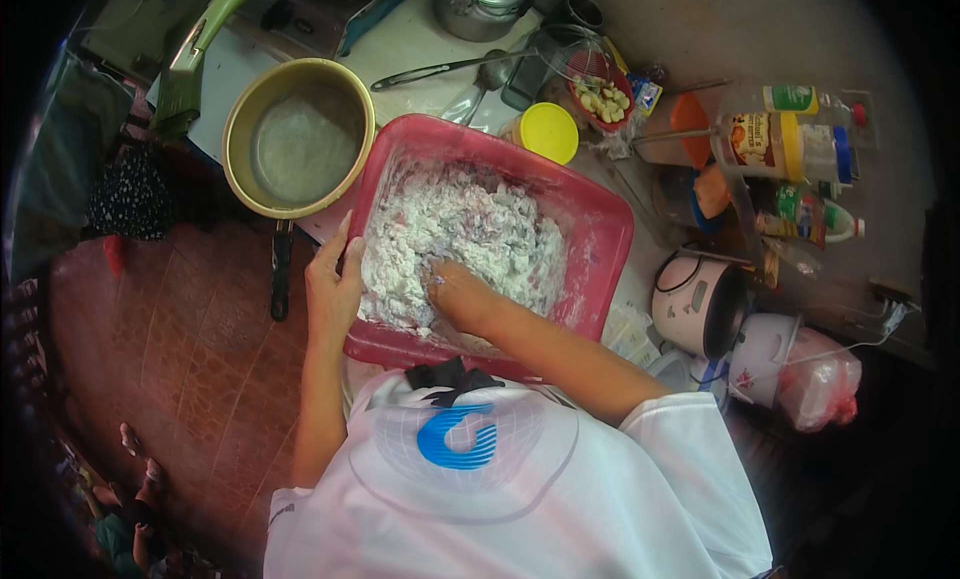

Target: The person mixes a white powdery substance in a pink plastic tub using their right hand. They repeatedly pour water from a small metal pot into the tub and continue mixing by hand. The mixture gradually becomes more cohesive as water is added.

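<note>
A red-pink rectangular plastic basin (600,226) stands right before me, tilted in the view. A crumbly white floury mixture (480,226) fills most of its bottom, and white powder coats its inner walls. With my left hand (335,283) I grip the basin's left rim, thumb on the inner side. My right hand (461,294) is pushed into the front part of the mixture. Its fingers are sunk in the lumps, so I cannot see whether they close on any.
Left of the basin sits a gold-rimmed saucepan (360,121), its black handle jutting past the table edge. Behind are a strainer (574,54), a yellow-lidded tub (549,133), garlic cloves (602,103) and a kettle (484,13). Rice cookers (686,301) and bottles line the right. Another person (124,534) is at lower left.
</note>
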